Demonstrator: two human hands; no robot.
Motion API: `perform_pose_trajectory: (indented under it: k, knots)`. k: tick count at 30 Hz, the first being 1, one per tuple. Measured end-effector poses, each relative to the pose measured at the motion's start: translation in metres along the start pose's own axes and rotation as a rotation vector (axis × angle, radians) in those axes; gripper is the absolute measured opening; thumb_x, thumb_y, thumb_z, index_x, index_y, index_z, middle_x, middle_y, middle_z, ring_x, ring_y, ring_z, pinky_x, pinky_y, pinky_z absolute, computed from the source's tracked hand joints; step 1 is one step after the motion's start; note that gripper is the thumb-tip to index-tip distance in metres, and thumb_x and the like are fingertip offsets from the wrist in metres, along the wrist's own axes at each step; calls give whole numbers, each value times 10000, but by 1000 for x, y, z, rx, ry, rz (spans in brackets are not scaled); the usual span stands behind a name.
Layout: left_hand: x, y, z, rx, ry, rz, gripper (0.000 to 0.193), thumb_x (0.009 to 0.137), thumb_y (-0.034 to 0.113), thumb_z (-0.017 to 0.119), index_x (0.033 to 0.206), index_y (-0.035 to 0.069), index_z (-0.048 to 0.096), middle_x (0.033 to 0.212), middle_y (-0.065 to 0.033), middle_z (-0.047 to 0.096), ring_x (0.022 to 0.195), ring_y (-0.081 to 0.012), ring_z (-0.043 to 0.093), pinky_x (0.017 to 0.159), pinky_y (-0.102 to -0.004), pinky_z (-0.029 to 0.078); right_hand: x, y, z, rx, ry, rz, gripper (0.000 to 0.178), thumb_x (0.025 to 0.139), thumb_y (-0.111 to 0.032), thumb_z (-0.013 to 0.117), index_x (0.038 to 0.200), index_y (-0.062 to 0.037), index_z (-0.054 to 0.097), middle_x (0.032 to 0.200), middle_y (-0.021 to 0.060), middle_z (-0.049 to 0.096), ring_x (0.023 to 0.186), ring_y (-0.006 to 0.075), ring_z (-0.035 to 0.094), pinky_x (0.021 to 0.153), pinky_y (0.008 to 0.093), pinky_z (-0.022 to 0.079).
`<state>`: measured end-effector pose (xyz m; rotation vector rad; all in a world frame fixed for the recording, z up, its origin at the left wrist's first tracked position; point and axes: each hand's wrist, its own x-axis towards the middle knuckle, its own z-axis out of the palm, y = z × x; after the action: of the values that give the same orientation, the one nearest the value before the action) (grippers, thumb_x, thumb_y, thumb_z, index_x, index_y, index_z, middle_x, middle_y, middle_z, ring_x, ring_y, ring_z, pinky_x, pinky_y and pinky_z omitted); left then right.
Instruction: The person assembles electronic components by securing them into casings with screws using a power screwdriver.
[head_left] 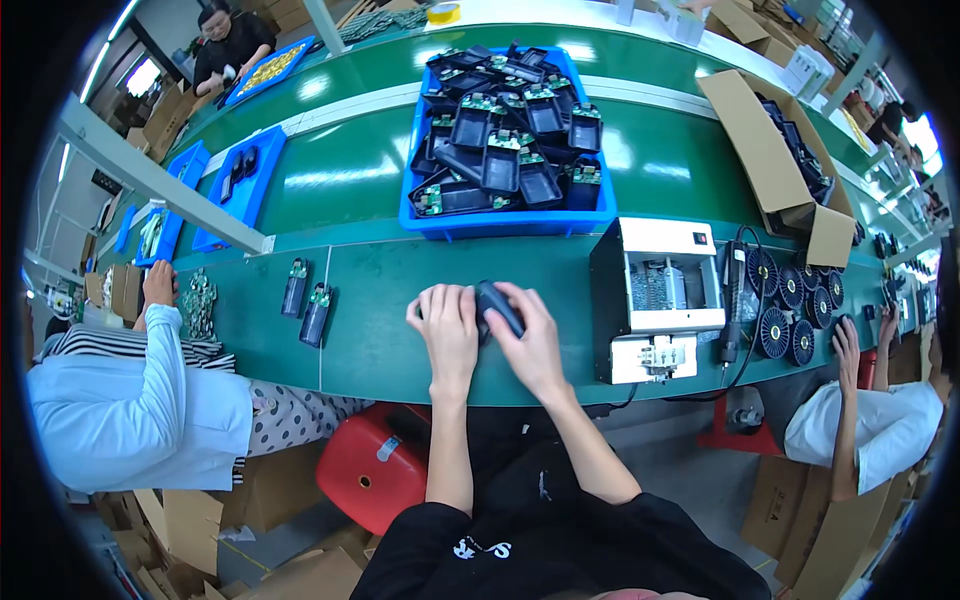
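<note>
Both of my hands are over the green bench right in front of me, close together. In my right hand (533, 345) is a black plastic casing (500, 308), with the fingers and thumb closed around its sides. My left hand (447, 325) is beside it, back upward, its fingers curled down. A dark edge shows by its fingertips, but what they hold is mostly hidden. To the left, two black casings with green circuit boards, the far one (294, 287) and the near one (316, 314), lie on the bench.
A blue bin (408, 208) heaped with similar casings stands ahead. At right are a white-and-black machine (672, 275), black round reels (774, 332) and an open carton (752, 140). A red stool (372, 465) stands below the bench. Co-workers sit on both sides.
</note>
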<state>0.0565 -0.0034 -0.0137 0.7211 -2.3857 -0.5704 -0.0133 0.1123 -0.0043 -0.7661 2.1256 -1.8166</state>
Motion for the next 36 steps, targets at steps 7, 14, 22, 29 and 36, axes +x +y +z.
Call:
perform_pose_trajectory:
  k: [7,14,22,29,36]
  knots:
    - [2,-3,6,-200,218,-89,326,1054,256,418,902,34,602,860,-116,593,865,-290,537,865,-407,373,-9,-12,8,-21,-50,-96,382,910,-120,690,1276,-55,602,1010,55,608,933,172,609,818,289,515]
    - [2,-20,15,-763,304,-303,410,1088,328,339,970,15,576,854,-88,588,825,-228,513,826,-361,390,-31,14,45,386,-44,-42,453,884,-117,695,1315,-38,583,1297,154,551,1170,280,590,988,356,484]
    - [-2,79,-7,-1059,451,-130,499,1078,454,268,1163,33,521,1118,-145,596,1028,-246,530,902,-391,433,-27,-40,-28,548,-290,3,692,885,-114,716,1499,-56,402,1497,134,438,1333,206,480,1091,358,417]
    - [-10,118,-33,-513,733,548,385,1004,417,418,1128,68,522,1123,-168,606,1066,-329,569,904,-453,465,-47,-111,-120,213,-51,-202,730,836,-86,729,1492,-67,407,1423,153,501,1221,219,557,1029,342,464]
    - [-33,99,-73,-772,49,329,312,1003,305,492,823,67,585,797,-117,631,692,-243,604,631,-369,486,178,-110,-348,-711,693,-671,648,888,-82,680,1487,-85,431,1346,169,573,1246,240,552,1061,348,426]
